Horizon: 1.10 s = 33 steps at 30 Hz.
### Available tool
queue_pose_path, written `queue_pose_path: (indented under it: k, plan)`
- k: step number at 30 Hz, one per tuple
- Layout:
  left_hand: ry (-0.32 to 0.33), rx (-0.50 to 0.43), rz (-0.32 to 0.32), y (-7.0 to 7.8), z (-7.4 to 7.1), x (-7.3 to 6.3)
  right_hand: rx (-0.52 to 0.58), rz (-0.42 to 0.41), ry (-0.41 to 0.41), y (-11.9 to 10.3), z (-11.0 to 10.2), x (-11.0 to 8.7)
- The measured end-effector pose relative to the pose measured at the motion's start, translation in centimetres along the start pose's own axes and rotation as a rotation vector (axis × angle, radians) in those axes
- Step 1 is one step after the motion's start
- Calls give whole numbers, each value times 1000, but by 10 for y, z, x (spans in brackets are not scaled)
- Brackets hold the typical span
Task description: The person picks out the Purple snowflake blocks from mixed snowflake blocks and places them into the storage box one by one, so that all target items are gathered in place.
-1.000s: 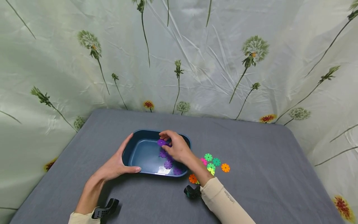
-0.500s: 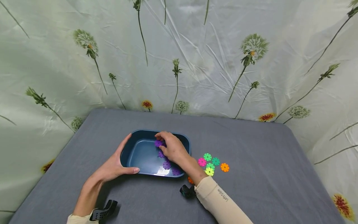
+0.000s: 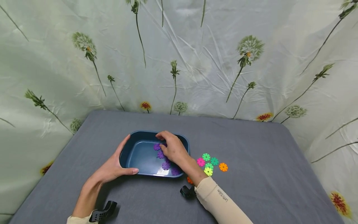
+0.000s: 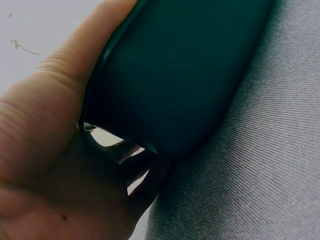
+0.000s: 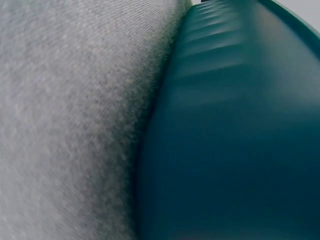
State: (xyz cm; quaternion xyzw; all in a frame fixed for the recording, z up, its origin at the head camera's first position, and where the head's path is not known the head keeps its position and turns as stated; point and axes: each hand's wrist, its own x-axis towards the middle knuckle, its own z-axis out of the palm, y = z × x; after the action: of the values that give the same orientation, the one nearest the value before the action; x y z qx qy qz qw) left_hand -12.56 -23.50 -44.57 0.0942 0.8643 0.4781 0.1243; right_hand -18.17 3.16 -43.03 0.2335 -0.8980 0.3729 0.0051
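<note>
A blue plastic basin (image 3: pixel 141 155) stands on the grey cloth. My left hand (image 3: pixel 113 165) grips its left end, thumb along the near rim and fingers round the far side; the left wrist view shows this hand against the basin wall (image 4: pixel 170 75). Inside, on the right half, several purple notched snowflake discs (image 3: pixel 166 165) lie on the bottom. Over them is my right hand (image 3: pixel 174 148), its bent fingers and thumb apart beside the leftmost purple disc (image 3: pixel 157 146). Part of the discs is hidden under this hand. The right wrist view shows only the basin's outer wall (image 5: pixel 225 140) and cloth.
Right of the basin lie loose discs: pink (image 3: pixel 200 162), teal (image 3: pixel 214 161), orange (image 3: pixel 223 167), yellow (image 3: pixel 208 171) and green (image 3: pixel 206 156). An orange-red disc (image 3: pixel 190 180) is partly covered by the right forearm. A flowered curtain (image 3: pixel 207 77) hangs behind the table.
The purple disc at my right fingertips has dropped lower and lies apart from them. My right hand has shifted slightly left. The left hand keeps its grip on the basin.
</note>
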Motion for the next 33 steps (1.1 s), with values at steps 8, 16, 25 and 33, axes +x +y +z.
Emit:
queue_pose_path:
  k: [8, 16, 25, 33]
  plan:
    - [-2, -10, 14, -1, 0, -1, 91, -38, 75, 2, -10, -9]
    - [5, 4, 26, -1, -1, -1, 194, -69, 123, 8, -20, -20]
    - [6, 10, 19, -2, -1, -1, 250, -55, 110, 16, -31, -29]
    - [10, 3, 2, -1, 1, 0, 270, -35, 121, 25, -39, -39]
